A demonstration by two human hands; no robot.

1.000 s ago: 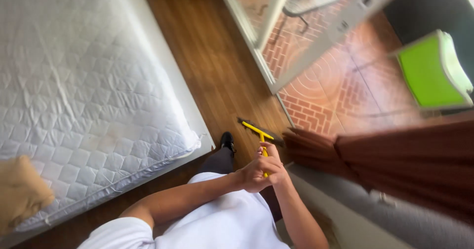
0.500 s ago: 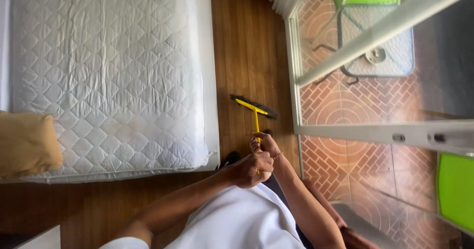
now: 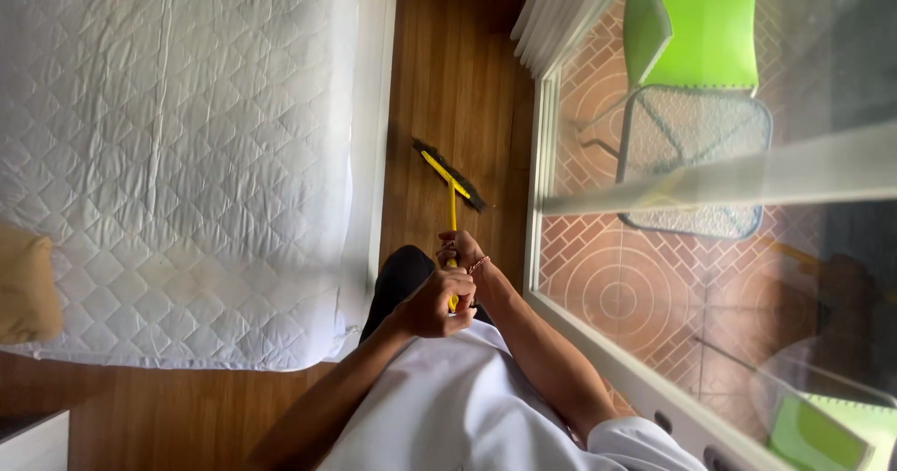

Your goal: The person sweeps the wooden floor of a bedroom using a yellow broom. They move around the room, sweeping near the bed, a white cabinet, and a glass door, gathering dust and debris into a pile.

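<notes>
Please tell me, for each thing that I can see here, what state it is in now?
Yellow-handled broom with dark bristles: upright, head on the wooden floor.
Left hand: closed around the broom handle, lower grip.
Right hand: closed around the handle, nearer the head.
White quilted mattress: bare, flat.
Glass sliding door: shut, as far as visible.
Green chair: outside, unoccupied.

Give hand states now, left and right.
Left hand: closed around the yellow broom handle, lower grip.
Right hand: closed on the same handle, higher up.
</notes>
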